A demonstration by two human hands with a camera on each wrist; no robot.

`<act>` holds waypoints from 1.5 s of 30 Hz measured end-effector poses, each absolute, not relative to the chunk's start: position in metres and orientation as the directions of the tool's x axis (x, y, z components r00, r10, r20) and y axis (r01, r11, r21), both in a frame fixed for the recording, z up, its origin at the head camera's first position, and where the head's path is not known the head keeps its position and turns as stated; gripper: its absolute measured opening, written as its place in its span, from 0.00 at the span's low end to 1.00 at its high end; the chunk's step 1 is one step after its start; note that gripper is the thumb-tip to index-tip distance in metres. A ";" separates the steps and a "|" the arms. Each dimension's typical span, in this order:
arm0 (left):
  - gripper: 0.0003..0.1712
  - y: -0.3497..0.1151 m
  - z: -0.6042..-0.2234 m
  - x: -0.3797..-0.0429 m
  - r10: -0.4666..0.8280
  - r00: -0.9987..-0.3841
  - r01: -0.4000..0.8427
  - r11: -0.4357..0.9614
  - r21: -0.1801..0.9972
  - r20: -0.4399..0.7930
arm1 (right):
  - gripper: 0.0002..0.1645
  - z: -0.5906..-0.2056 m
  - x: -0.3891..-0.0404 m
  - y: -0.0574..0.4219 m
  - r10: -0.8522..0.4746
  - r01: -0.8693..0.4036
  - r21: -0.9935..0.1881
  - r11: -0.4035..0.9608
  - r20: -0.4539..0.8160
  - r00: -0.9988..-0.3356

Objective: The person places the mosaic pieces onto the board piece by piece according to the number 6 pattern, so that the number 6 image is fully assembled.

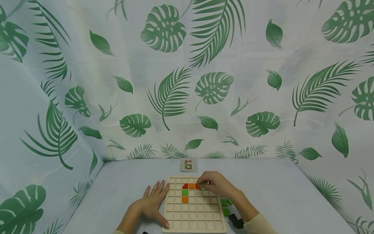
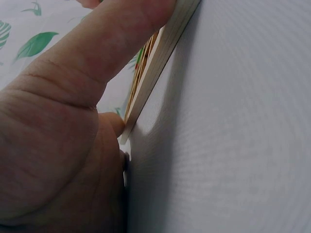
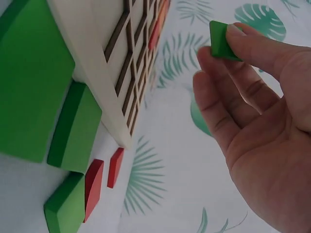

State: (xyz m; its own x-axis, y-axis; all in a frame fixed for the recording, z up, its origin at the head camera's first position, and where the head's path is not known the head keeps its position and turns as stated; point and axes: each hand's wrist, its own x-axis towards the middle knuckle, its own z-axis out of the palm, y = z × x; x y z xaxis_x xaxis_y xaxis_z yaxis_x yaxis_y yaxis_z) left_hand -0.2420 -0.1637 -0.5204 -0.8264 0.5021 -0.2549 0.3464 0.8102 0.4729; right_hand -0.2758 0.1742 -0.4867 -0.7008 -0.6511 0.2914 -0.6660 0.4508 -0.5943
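My right hand pinches a green square tile between thumb and fingers, over the upper right part of a wooden grid board. On the board, a red tile with a rounded corner, an orange tile and another red tile form a row, the last partly behind the held tile. Below the left red one sit a green tile and an orange tile. My left hand is spread along the board's left side, its thumb at the lower left edge.
A small card with a coloured grid pattern lies beyond the board. Loose green tiles lie along the board's right side, with red tiles among them. A dark object is by the right wrist. Leaf-print cloth hangs around the table.
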 end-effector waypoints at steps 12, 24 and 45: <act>0.88 -0.164 -0.520 -0.242 0.506 -0.824 0.351 0.809 0.472 -0.254 | 0.14 -0.490 -0.274 0.161 -0.658 -0.611 -0.637 0.469 0.209 -0.723; 0.88 -0.163 -0.517 -0.241 0.500 -0.826 0.349 0.816 0.462 -0.259 | 0.08 -0.494 -0.266 0.146 -0.661 -0.644 -0.549 0.532 0.205 -0.722; 0.88 -0.162 -0.521 -0.242 0.495 -0.829 0.346 0.820 0.457 -0.260 | 0.07 -0.497 -0.263 0.137 -0.691 -0.630 -0.565 0.533 0.139 -0.709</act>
